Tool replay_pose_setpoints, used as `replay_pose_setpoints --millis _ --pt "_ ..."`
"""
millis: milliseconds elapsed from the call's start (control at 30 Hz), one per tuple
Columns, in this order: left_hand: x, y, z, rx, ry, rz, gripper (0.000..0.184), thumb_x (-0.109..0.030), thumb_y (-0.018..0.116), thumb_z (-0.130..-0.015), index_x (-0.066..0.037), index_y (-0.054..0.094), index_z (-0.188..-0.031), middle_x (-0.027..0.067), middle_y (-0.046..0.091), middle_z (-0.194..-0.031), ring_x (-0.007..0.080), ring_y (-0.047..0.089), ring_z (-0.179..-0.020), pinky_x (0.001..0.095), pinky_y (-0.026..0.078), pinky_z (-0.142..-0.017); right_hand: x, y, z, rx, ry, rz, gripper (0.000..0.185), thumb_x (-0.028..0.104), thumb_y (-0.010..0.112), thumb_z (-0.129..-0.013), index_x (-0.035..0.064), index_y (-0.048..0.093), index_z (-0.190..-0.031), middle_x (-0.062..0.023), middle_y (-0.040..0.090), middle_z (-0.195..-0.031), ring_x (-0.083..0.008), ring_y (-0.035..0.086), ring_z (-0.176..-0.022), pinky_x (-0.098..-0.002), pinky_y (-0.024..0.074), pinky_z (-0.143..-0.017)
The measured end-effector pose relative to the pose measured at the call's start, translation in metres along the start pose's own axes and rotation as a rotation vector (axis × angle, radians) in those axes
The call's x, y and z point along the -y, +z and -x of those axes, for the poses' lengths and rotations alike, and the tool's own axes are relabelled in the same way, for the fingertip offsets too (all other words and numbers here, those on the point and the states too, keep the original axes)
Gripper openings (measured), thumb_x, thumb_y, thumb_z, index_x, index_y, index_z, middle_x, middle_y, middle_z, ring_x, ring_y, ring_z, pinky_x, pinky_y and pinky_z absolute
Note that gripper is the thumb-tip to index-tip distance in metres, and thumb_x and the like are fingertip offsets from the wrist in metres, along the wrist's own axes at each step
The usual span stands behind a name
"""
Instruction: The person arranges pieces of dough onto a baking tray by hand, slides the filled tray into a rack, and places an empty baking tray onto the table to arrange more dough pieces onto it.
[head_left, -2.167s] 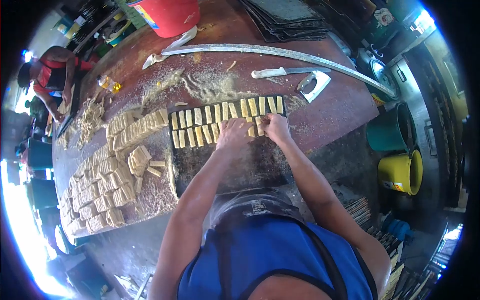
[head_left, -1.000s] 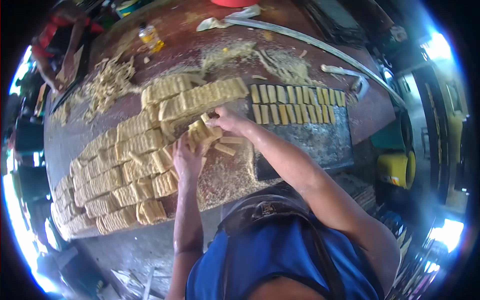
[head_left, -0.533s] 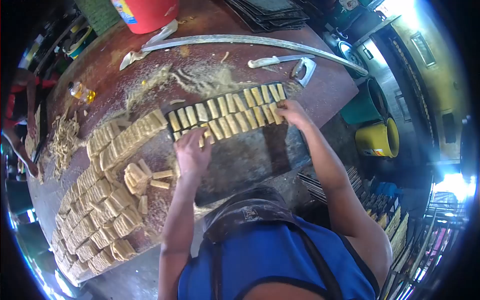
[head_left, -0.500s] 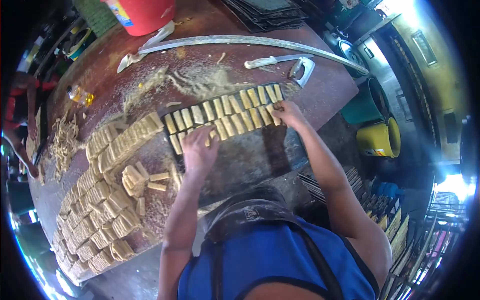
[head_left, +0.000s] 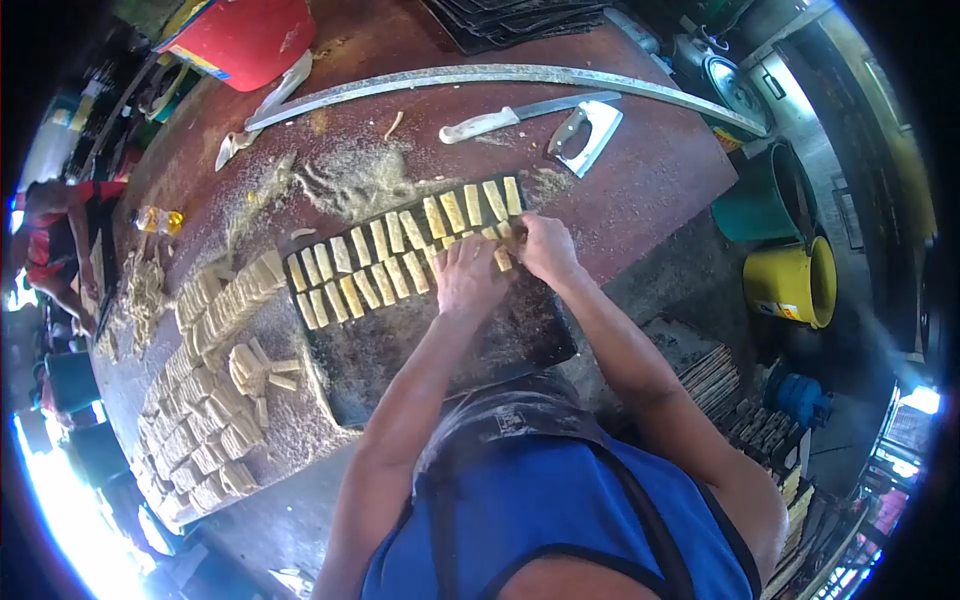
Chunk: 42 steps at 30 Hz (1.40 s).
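Observation:
A dark baking tray (head_left: 400, 360) lies in front of me with two rows of pale dough sticks (head_left: 378, 240) along its far half. My left hand (head_left: 472, 278) lies over the right part of the nearer row, its fingers stretched forward on the sticks and covering several of them. At the right end of that row, my right hand (head_left: 546, 248) has curled fingers closed on a dough stick, partly hidden by the fingertips. The nearer half of the tray holds no sticks.
Stacked dough sticks (head_left: 200, 420) cover the table's left side. Beyond the tray are a white-handled knife (head_left: 485, 125), a dough scraper (head_left: 592, 140), a long metal bar (head_left: 420, 80) and a red bucket (head_left: 245, 45). Another person (head_left: 65, 235) works at far left. A yellow bucket (head_left: 785, 285) stands at right.
My left hand has moved right along the nearer row, uncovering the sticks at its left and coming close to my right hand. My right hand stays at the row's right end. The view has shifted.

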<state>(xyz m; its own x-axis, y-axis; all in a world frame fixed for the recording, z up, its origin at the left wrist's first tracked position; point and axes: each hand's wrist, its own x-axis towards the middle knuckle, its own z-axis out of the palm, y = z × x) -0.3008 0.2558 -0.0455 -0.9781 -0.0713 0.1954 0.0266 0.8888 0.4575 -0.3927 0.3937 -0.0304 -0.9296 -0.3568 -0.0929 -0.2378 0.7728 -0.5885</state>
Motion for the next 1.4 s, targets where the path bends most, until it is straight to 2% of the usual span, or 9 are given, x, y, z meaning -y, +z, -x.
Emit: replay_pose_setpoints --millis 567,767,867,900,1033,1133,1200,1267,1400 --pt "0.010 0.012 -0.025 0.126 0.105 -0.029 0.057 -0.042 0.081 -0.073 -0.017 0.064 -0.121 0.0071 0.057 -0.123 0.0266 0.051 -0.122 0.0496 0.032 -0.106 -0.033 0.017 -0.014 -0.263 -0.135 -0.242 0.020 0.008 0.071 -0.077 0.0044 0.072 -0.096 -0.0186 0.070 -0.091 -0.0364 0.068 -0.086 -0.0441 0.0536 -0.078" --pt "0.060 -0.053 0.025 -0.072 0.128 0.096 0.049 -0.039 0.078 -0.079 -0.015 0.066 -0.120 0.0062 0.059 -0.128 0.0240 0.053 -0.123 0.0498 0.035 -0.107 0.002 0.023 0.001 -0.443 -0.183 0.187 0.013 0.004 0.063 -0.085 0.0017 0.071 -0.095 -0.0186 0.071 -0.086 -0.0326 0.069 -0.077 -0.0390 0.0527 -0.069" --pt "0.146 -0.109 0.090 -0.172 0.042 0.094 0.045 -0.033 0.079 -0.079 -0.014 0.067 -0.118 0.0075 0.062 -0.125 0.0248 0.055 -0.121 0.0477 0.039 -0.105 0.046 0.083 0.014 -0.569 -0.244 -0.505 0.016 0.014 0.067 -0.091 0.0020 0.070 -0.101 -0.0125 0.072 -0.085 -0.0208 0.068 -0.073 -0.0321 0.0529 -0.068" --pt "0.180 -0.131 0.112 -0.202 -0.032 0.097 0.043 -0.030 0.079 -0.079 -0.013 0.068 -0.118 0.0088 0.064 -0.124 0.0260 0.057 -0.119 0.0467 0.042 -0.103 0.098 0.092 0.035 -0.434 -0.203 -0.376 0.027 0.022 0.068 -0.093 0.0012 0.068 -0.110 -0.0097 0.073 -0.090 -0.0136 0.066 -0.075 -0.0274 0.0531 -0.071" --pt "0.288 -0.235 0.202 -0.395 -0.328 -0.065 0.038 -0.023 0.076 -0.082 -0.011 0.068 -0.117 0.0124 0.067 -0.117 0.0294 0.062 -0.110 0.0449 0.048 -0.096 0.267 0.182 0.066 0.417 -0.065 -0.384 0.050 0.029 0.067 -0.094 0.0004 0.056 -0.133 -0.0175 0.071 -0.106 -0.0190 0.071 -0.080 -0.0295 0.0589 -0.073" --pt "0.335 -0.265 0.246 -0.365 -0.546 -0.093 0.037 -0.022 0.074 -0.084 -0.007 0.067 -0.118 0.0137 0.066 -0.121 0.0321 0.060 -0.115 0.0429 0.047 -0.100 0.348 0.262 0.062 0.485 -0.174 -0.267 0.061 0.038 0.072 -0.089 -0.0057 0.056 -0.128 -0.0198 0.070 -0.105 -0.0221 0.071 -0.079 -0.0375 0.0599 -0.075" --pt "0.351 -0.267 0.262 -0.055 -0.812 0.206 0.044 -0.021 0.072 -0.085 -0.005 0.062 -0.125 0.0167 0.063 -0.126 0.0352 0.057 -0.120 0.0420 0.046 -0.102 0.379 0.300 0.051 0.502 -0.151 -0.225 0.061 0.039 0.074 -0.087 -0.0066 0.059 -0.124 -0.0189 0.070 -0.102 -0.0210 0.070 -0.078 -0.0368 0.0595 -0.073" --pt "0.334 -0.268 0.268 -0.102 -0.753 0.145 0.048 -0.022 0.073 -0.085 -0.005 0.059 -0.128 0.0186 0.062 -0.127 0.0359 0.057 -0.120 0.0428 0.046 -0.102 0.400 0.321 0.046 0.587 -0.029 -0.091 0.063 0.048 0.076 -0.083 -0.0045 0.061 -0.114 -0.0116 0.063 -0.079 -0.0157 0.059 -0.065 -0.0321 0.0512 -0.053" --pt "0.339 -0.254 0.280 -0.148 -0.658 0.101 0.058 -0.022 0.072 -0.085 -0.005 0.051 -0.136 0.0230 0.061 -0.126 0.0382 0.059 -0.117 0.0442 0.047 -0.100 0.426 0.313 0.058 0.682 -0.022 -0.019 0.069 0.055 0.075 -0.082 -0.0055 0.060 -0.110 -0.0168 0.066 -0.094 -0.0190 0.064 -0.074 -0.0300 0.0539 -0.058"
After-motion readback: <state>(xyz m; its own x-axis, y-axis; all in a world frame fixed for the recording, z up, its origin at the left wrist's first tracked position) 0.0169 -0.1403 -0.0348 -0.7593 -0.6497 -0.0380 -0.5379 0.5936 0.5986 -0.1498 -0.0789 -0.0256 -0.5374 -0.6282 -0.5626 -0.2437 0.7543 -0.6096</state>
